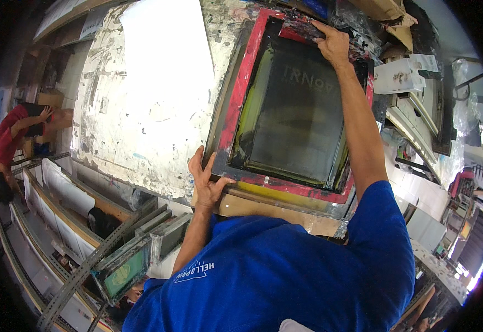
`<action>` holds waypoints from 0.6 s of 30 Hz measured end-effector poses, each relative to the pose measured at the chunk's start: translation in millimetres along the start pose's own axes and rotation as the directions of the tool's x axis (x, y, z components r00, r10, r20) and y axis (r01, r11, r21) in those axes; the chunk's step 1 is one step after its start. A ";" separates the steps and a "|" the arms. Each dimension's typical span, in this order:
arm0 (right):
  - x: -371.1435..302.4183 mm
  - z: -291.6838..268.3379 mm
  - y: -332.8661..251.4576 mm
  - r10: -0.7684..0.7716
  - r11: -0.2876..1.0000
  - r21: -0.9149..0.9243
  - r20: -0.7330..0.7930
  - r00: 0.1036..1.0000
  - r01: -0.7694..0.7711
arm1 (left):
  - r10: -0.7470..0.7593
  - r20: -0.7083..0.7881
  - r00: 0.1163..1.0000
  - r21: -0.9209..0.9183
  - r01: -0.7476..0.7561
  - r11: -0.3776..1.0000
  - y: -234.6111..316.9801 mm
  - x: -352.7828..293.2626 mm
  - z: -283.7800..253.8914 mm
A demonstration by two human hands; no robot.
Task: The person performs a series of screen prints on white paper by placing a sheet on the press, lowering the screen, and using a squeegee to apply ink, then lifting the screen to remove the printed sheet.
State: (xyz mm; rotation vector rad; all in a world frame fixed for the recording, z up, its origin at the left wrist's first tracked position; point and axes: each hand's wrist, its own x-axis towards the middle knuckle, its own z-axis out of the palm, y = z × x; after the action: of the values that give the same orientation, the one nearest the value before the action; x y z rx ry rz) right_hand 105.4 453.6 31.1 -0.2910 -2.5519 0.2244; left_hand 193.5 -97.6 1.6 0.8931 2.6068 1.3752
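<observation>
A silk-screen printing frame (242, 91), red and dark with ink stains, lies over the right part of the worktable. Its dark mesh (299, 119) shows faint lettering and a yellow-green margin. My left hand (205, 180) is at the frame's near left corner, fingers spread, the thumb along the near edge. At the far right part of the frame rests my right hand (334, 45), its forefinger stretched along the far side; some of its fingers are hidden. A large white sheet (166, 72) lies on the table to the left of the frame.
The paint-spattered worktable (100, 105) carries the sheet and frame. Racks with boards (67, 202) and a green-meshed screen (124, 276) stand at the lower left. Another person (17, 130) bends at the far left. Boxes, stained paper (397, 76) and plastic crowd the right.
</observation>
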 end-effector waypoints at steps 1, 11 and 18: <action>3.0 -4.1 -4.0 0.096 0.995 0.021 0.070 0.993 -0.097 | 0.011 -0.003 1.000 0.017 -0.011 1.000 -0.8 0.2 0.1; -47.1 -98.5 -41.4 0.506 0.587 0.616 0.227 0.832 -0.525 | -0.055 -0.005 0.998 -0.096 0.054 0.994 0.0 -5.5 4.2; -144.2 -201.1 -214.2 0.389 0.731 0.450 0.342 0.855 -0.512 | 0.062 -0.194 0.979 -0.257 -0.112 0.960 18.9 6.6 1.1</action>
State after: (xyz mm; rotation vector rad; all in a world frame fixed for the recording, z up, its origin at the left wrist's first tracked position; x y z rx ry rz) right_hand 299.6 230.8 171.7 -0.7050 -2.4591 1.1937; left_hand 197.1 -85.2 16.9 0.8882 2.4436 1.8620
